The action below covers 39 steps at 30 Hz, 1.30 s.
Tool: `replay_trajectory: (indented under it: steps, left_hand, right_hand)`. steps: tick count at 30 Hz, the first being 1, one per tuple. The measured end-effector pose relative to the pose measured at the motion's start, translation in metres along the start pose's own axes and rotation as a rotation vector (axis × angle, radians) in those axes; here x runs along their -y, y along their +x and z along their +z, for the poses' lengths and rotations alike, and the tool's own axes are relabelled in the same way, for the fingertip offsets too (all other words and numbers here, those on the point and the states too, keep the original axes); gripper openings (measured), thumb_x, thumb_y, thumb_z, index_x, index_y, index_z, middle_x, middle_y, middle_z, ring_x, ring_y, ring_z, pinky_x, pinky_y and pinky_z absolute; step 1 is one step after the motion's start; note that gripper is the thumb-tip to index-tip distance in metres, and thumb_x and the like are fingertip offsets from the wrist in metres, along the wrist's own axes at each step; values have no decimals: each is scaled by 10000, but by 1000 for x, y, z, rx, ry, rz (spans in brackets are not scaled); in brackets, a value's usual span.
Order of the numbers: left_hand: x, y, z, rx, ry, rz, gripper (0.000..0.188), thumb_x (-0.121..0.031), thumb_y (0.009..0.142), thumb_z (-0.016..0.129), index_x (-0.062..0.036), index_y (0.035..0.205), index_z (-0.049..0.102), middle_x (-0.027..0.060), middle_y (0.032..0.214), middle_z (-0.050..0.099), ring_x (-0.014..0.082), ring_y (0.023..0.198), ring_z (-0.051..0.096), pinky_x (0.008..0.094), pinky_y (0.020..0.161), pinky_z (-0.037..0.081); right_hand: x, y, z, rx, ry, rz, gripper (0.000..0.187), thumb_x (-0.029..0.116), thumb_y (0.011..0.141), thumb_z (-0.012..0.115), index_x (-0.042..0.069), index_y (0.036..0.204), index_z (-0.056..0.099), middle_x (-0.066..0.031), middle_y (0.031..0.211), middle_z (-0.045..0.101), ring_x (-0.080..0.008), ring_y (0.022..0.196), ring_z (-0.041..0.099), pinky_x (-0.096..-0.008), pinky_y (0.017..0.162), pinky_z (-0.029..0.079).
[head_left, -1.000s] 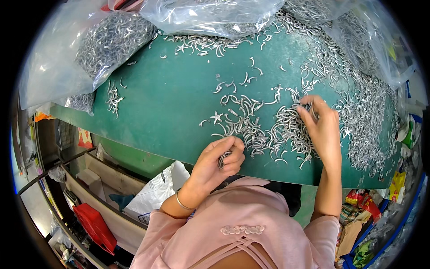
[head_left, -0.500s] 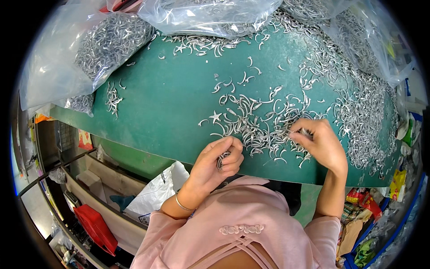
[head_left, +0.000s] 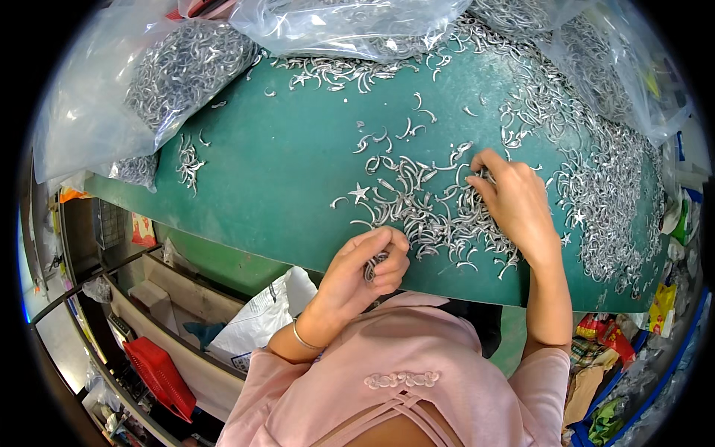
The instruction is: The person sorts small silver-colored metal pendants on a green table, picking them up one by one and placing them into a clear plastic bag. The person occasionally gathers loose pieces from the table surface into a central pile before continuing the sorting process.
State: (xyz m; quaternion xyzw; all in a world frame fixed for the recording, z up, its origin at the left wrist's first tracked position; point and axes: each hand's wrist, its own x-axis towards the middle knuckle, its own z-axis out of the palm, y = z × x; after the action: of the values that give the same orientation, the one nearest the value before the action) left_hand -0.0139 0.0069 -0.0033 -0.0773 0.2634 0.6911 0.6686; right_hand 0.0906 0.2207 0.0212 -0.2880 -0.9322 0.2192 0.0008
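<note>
My left hand is closed in a loose fist near the front edge of the green table. Small curved silver metal pieces show between its fingers and palm. To the right, my right hand bends over a loose pile of similar curved metal pieces. Its thumb and fingers curl round a few pieces at the pile's far right side; how many is hidden. A silver star-shaped piece lies at the pile's left edge.
A larger heap of curved pieces covers the table's right side. Clear plastic bags of them stand along the back. A small cluster lies at left. Below the table are a red basket and a white sack.
My right hand has moved away from me and slightly left across the pile, uncovering pieces nearer the front. My left hand stays almost in place, still closed.
</note>
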Motion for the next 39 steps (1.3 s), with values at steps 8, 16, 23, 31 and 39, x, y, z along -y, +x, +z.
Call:
replay_trajectory:
  steps: [8, 16, 23, 31, 39]
  left_hand:
    - [0, -1, -3, -22, 27, 13, 284, -225, 1008, 374, -14, 910, 536, -18, 620, 332, 76, 536, 299, 199, 426, 252]
    - [1, -6, -6, -17, 19, 34, 275, -226, 1006, 383, -18, 916, 539, -19, 618, 327, 76, 536, 296, 199, 427, 250]
    - [1, -8, -6, -5, -2, 28, 259, -239, 996, 420, -21, 937, 546, -26, 627, 329, 68, 543, 298, 200, 456, 245]
    - [1, -8, -7, 2, -16, 41, 264, -218, 1004, 389, -21, 935, 552, -15, 621, 331, 78, 538, 299, 200, 435, 253]
    - [1, -7, -5, 1, -15, 28, 265, -227, 1002, 395, -23, 936, 550, -15, 627, 337, 79, 547, 309, 198, 442, 259]
  right_hand:
    - [-3, 4, -9, 160, 84, -93, 153, 134, 779, 689, 48, 859, 591, -170, 642, 585, -372, 635, 573, -432, 569, 423]
    - [0, 18, -21, 318, -124, -184, 119, 114, 762, 676, 33, 787, 592, -165, 705, 633, -367, 718, 625, -459, 630, 481]
    - [-4, 19, -14, 267, -181, -244, 96, 78, 768, 638, 21, 794, 566, -168, 689, 611, -370, 673, 596, -454, 588, 449]
    - [-56, 20, -15, 492, 1538, -87, 139, 145, 888, 563, 14, 853, 531, -3, 687, 472, -89, 582, 435, -247, 499, 405]
    - [-37, 14, -7, 376, 1795, 240, 190, 198, 894, 612, 22, 945, 562, -13, 697, 480, -80, 506, 370, -208, 421, 317]
